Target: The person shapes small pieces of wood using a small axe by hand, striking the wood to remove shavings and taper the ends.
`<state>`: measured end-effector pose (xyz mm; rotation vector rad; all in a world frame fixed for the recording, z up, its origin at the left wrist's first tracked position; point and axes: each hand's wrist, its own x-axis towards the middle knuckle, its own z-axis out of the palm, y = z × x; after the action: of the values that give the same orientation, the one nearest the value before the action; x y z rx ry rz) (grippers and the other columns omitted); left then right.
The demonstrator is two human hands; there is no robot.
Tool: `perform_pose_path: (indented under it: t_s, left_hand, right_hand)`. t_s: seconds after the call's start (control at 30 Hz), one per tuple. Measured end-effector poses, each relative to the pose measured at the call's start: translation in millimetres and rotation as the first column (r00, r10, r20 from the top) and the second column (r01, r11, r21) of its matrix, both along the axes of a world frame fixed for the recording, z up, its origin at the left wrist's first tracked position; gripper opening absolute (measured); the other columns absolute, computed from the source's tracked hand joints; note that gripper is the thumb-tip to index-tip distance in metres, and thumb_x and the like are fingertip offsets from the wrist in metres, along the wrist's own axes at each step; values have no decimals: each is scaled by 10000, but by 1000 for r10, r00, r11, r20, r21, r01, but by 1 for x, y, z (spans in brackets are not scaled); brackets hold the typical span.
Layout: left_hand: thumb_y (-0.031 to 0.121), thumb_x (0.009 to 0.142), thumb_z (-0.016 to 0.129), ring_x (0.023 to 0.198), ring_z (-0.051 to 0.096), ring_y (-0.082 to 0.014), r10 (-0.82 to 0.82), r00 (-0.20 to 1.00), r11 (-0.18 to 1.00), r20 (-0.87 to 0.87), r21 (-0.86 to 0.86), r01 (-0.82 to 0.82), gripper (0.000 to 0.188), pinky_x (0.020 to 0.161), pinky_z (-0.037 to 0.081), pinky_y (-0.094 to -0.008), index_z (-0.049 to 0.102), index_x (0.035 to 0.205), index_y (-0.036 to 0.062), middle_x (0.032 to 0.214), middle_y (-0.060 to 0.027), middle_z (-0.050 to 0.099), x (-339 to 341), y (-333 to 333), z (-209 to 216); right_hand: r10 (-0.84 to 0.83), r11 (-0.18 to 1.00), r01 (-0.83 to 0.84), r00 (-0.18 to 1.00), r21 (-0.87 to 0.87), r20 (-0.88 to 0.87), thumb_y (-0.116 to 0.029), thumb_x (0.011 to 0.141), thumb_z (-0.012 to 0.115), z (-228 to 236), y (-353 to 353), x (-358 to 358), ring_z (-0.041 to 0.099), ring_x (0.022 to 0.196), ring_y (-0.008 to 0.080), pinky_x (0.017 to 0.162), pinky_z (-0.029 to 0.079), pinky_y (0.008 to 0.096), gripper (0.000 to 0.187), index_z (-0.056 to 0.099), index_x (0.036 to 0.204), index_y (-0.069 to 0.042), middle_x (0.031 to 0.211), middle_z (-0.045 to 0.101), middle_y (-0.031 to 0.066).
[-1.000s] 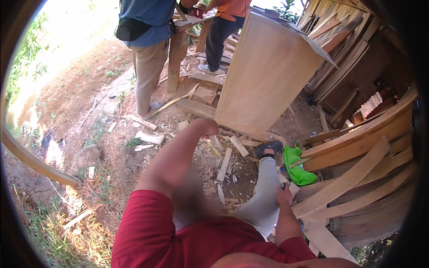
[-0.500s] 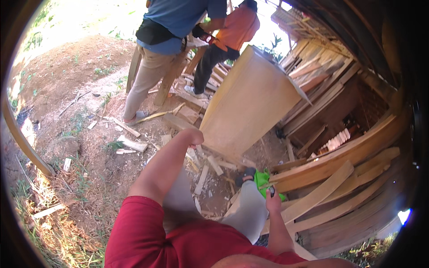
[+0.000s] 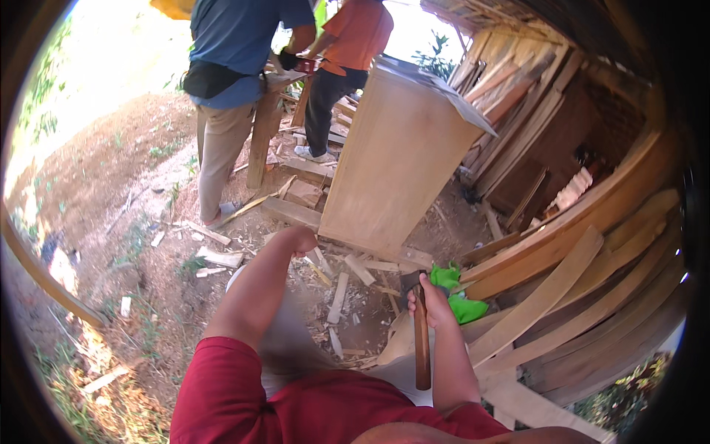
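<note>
Head view: right hand (image 3: 436, 305), fingers wrapped tight round a brown wooden handle (image 3: 421, 348) running down toward the lap; tool head hidden above the knuckles. Left hand (image 3: 299, 240) curled into a fist, holding nothing visible, above the wood offcuts (image 3: 347, 277). Step judged: tool held ready, no stroke begun; next move calls for a firm grip and a clear swing. Plywood cabinet (image 3: 392, 163) beyond fingers; green cloth (image 3: 455, 292) just beside.

The plywood cabinet (image 3: 399, 163) stood at upper centre of the frame, with two people (image 3: 244, 66) behind and left of it. Wood scraps (image 3: 340, 296) lay on the ground below it. Curved planks (image 3: 577, 274) were stacked at right, a cloth (image 3: 455, 292) just left of them
</note>
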<state>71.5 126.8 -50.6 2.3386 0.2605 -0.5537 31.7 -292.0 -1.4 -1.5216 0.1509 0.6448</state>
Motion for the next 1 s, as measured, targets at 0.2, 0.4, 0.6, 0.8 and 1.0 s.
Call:
perform_pose_path:
  t_s: [0.2,0.4,0.6,0.8,1.0]
  left_hand:
    - [201,950,532,610,722,-242,-622,767,652,-158,439,619,350,612,603,-403,749,858,-58,777,-160,743,26,6,-45]
    - [234,999,521,615,708,-212,-176,984,977,-17,124,177,312,580,584,-360,708,1040,-13,764,-130,708,13,-46,10]
    - [367,1060,518,640,699,-203,-1,999,997,-52,-74,-3,383,554,577,-362,622,1251,52,821,-129,701,31,-66,-30]
    - [402,1046,551,484,516,-111,167,920,936,-354,-236,-261,352,414,421,-273,614,1032,56,710,-45,591,86,-107,-155]
    - [288,1046,463,523,574,-166,222,911,861,-347,-368,-350,332,445,447,-345,633,1127,14,737,-96,639,76,-127,-296]
  right_hand:
    - [-99,983,98,995,155,-2,-573,1086,489,-59,-12,3,561,583,191,566,499,362,537,563,878,-83,714,572,41]
    - [-143,958,177,976,224,-163,-547,1090,501,-91,-24,0,562,574,190,556,499,366,450,536,986,-111,728,593,36]
    - [-141,893,287,910,347,-389,-556,1011,654,-156,-31,35,607,540,229,505,507,405,489,534,1202,-122,691,587,46]
    - [-181,932,310,846,187,-502,-668,1013,555,-207,-46,61,495,493,165,460,417,342,510,533,939,-165,648,520,8]
    - [-202,954,256,935,159,-291,-575,1086,467,-194,-41,126,480,477,137,456,420,329,466,558,1169,-125,629,507,0]
